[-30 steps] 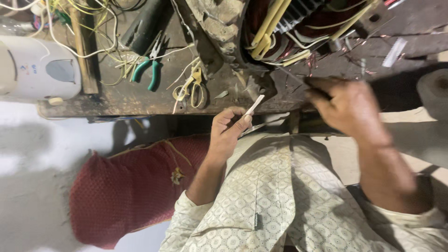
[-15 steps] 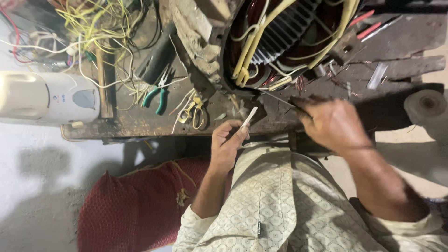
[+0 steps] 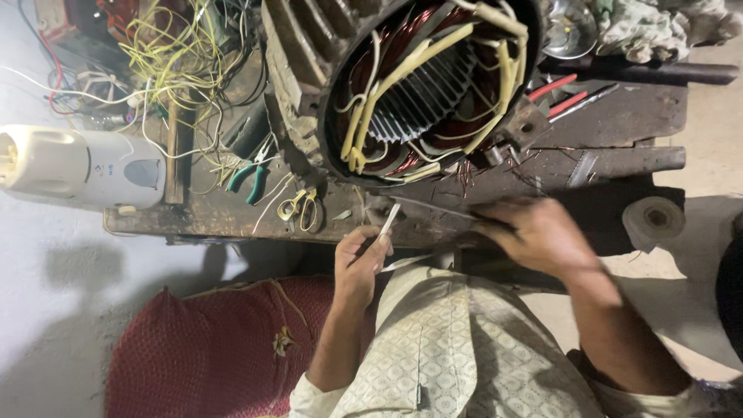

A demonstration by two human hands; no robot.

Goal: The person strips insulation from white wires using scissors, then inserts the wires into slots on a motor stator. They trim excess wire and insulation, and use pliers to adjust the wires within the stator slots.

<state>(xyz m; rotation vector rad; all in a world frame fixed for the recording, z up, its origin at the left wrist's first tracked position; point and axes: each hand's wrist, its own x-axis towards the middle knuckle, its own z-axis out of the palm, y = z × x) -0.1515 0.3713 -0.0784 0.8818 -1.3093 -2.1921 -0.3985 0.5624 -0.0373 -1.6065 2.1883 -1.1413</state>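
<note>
Left hand (image 3: 360,259) curled, fingers pinching a white strip (image 3: 387,222) upright at the counter (image 3: 201,217) edge. Right hand (image 3: 542,232) palm-down, fingers closed on a thin rod (image 3: 433,207) below the motor (image 3: 418,85).

A thin white insulation strip (image 3: 387,221) stands tilted, pinched at its lower end; a slim metal rod (image 3: 433,207) lies nearly level along the bench edge, just beside it.

A person's left hand (image 3: 360,259) pinches a thin white strip (image 3: 387,220) at the tabletop (image 3: 619,124) edge, while the right hand (image 3: 538,232) grips a thin dark rod (image 3: 433,207) pointing toward the strip. Above sits an open motor stator (image 3: 422,85) with copper windings; green-handled pliers (image 3: 251,174) and yellow-handled scissors (image 3: 300,207) lie to the left.
</note>
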